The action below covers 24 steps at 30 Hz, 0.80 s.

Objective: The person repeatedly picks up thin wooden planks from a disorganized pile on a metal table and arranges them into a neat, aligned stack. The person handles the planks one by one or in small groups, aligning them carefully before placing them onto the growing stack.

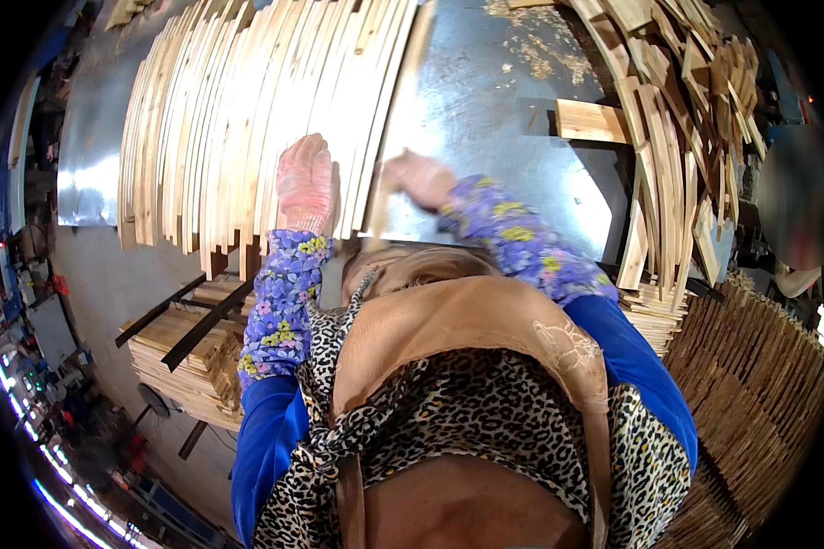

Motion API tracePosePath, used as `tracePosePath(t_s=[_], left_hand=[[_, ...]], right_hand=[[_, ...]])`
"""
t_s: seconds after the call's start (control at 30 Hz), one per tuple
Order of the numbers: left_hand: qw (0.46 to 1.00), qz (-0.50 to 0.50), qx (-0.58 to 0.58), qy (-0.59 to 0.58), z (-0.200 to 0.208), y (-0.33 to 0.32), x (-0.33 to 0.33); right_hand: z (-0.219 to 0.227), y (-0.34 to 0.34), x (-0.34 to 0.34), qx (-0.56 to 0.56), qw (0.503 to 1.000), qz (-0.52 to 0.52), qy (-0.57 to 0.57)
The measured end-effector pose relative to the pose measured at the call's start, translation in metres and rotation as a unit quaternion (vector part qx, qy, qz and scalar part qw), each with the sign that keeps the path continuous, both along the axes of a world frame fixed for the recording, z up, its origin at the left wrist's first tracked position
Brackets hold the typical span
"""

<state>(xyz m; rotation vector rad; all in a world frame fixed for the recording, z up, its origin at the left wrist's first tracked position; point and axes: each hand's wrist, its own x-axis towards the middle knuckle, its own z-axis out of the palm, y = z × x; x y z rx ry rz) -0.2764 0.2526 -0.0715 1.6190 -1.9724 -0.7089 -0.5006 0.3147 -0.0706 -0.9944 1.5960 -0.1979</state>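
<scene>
Left hand (305, 183): in a thin reddish glove, laid flat on the row of wooden slats (247, 119); fingers spread wide and pressed down on the slat tops, gripping nothing.

Right hand (418, 177): blurred by motion, so I cannot tell for sure how its fingers sit; it seems to be curled narrowly round the near end of the single slat (395, 119) at the right edge of the row.

Key relation: the single slat runs straight away from the right fingers, its long axis pointing up the desk, parallel to the rest of the row. The right hand is the nearer one to it; the left fingers lie just to its left, with a few slats between.

Slat row: lies ahead of and under the left fingers, fanning out to their left; the near ends overhang the desk edge on that side.

Desk (485, 101): bare sheet metal right of and beyond the right fingers, dusted with sawdust at the far end.

Short block (593, 121): one, well to the right of the right fingers, lying on the desk.

Loose slat heap (687, 119): farther right still, tumbled at all angles (too tangled to count).

Lower stack (201, 352): neat boards below and left of the left fingers, two dark bars across it.

Counts: two hands, one single slat, one block; the row holds some dozens of slats, too close to number exactly.
</scene>
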Motion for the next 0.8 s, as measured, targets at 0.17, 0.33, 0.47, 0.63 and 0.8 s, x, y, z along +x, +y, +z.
tracePosePath(t_s=[0.17,0.33,0.47,0.63,0.8], left_hand=[[0.994,0.012,-0.046,0.103,-0.031,0.0,-0.034],[0.994,-0.104,-0.04,0.011,-0.009,0.046,-0.157],[0.934,-0.329,-0.088,-0.108,0.025,0.093,-0.328],[0.86,-0.433,-0.109,-0.247,0.034,0.107,-0.5],[0.831,-0.398,0.078,-0.38,0.024,0.059,-0.527]], right_hand=[[0.015,0.025,-0.045,-0.117,0.982,0.147,-0.028],[0.036,0.175,-0.26,-0.207,0.928,-0.123,0.283],[0.071,0.288,-0.381,-0.037,0.823,-0.08,0.561],[0.037,0.358,-0.461,-0.052,0.838,-0.097,0.534],[0.064,0.33,-0.48,0.054,0.894,-0.079,0.438]])
